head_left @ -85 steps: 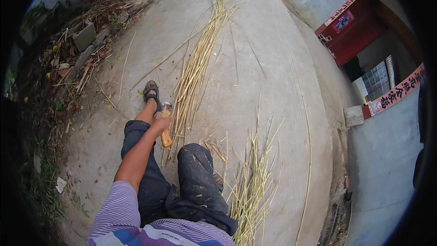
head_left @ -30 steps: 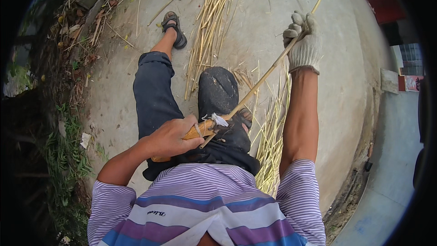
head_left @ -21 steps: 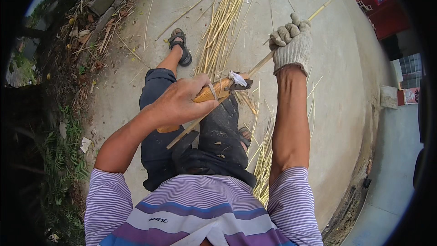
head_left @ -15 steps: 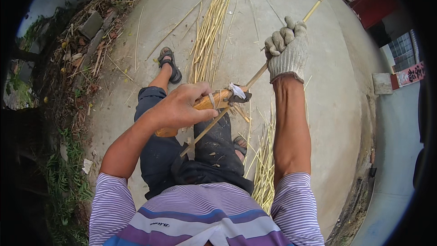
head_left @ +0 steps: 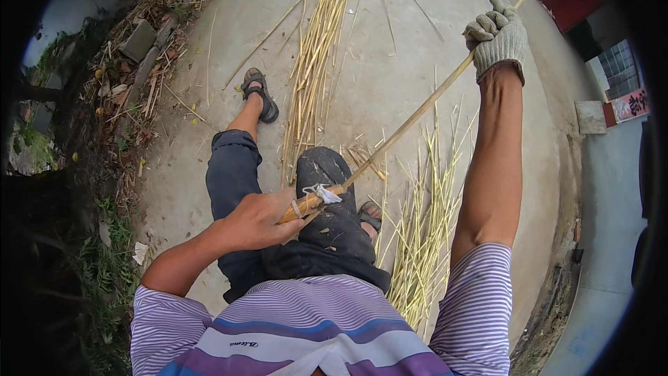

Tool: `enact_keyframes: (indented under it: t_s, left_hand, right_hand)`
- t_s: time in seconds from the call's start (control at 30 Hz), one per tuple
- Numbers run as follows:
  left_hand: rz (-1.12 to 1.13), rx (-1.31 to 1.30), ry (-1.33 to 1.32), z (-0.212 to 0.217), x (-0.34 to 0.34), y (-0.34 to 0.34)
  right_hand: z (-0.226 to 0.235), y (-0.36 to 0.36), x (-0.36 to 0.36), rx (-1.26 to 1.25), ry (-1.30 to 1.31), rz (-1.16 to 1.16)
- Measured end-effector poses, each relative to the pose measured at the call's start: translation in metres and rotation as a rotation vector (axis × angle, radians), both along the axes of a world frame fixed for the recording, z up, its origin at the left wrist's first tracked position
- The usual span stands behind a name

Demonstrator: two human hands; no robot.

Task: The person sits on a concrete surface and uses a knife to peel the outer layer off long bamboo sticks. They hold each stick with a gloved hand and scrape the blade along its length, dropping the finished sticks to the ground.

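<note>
My bare left hand (head_left: 259, 223) is closed round a wooden-handled tool (head_left: 300, 207), low over my thighs. A strip of white cloth (head_left: 325, 193) is tied at the tool's front end; its dark metal part does not show clearly now. From that end a long, thin cane stalk (head_left: 421, 109) slants up to the right. Far out at the upper right, my right hand (head_left: 497, 38), in a knitted work glove, grips this stalk, which runs on past the fist. The stalk's lower end is hidden behind the tool and hand.
A bundle of yellowish stalks (head_left: 316, 63) lies ahead on the concrete floor, with loose ones beside it. Paler stalks (head_left: 421, 237) lie to the right of my knee. Bricks and dry litter (head_left: 142, 40) line the left edge; a pale wall (head_left: 605, 251) stands at right.
My right hand has moved outward to the upper right with the stalk, so more of it stretches between my hands. The left hand and tool have dropped closer to my lap.
</note>
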State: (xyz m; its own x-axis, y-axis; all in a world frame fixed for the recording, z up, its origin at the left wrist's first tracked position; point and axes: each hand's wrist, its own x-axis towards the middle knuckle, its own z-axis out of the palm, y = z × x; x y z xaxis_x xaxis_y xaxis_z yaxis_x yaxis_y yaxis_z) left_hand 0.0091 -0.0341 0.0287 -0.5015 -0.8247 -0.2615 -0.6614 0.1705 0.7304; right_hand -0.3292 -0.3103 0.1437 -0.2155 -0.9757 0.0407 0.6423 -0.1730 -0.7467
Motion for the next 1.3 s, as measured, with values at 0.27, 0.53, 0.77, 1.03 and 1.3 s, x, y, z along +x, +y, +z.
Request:
enact_keyframes:
  t_s: [0.27,0.53,0.77,1.03,1.3]
  left_hand:
    - [0.147,-0.198,0.174,0.069,-0.026,-0.104]
    - [0.240,-0.007,0.497,0.121,-0.048,-0.153]
    - [0.343,0.082,0.777,0.102,-0.108,-0.161]
    - [0.544,0.216,0.823,0.049,-0.068,-0.225]
    - [0.589,0.289,0.789,-0.031,-0.115,-0.204]
  right_hand:
    - [0.010,0.022,0.065,0.006,-0.015,-0.034]
    - [-0.034,0.125,0.078,-0.102,0.655,-0.096]
    - [-0.082,0.163,0.082,0.058,1.012,-0.007]
    - [-0.152,0.333,-0.005,0.107,1.521,0.186]
    - [-0.144,0.392,-0.020,0.699,1.142,0.473]
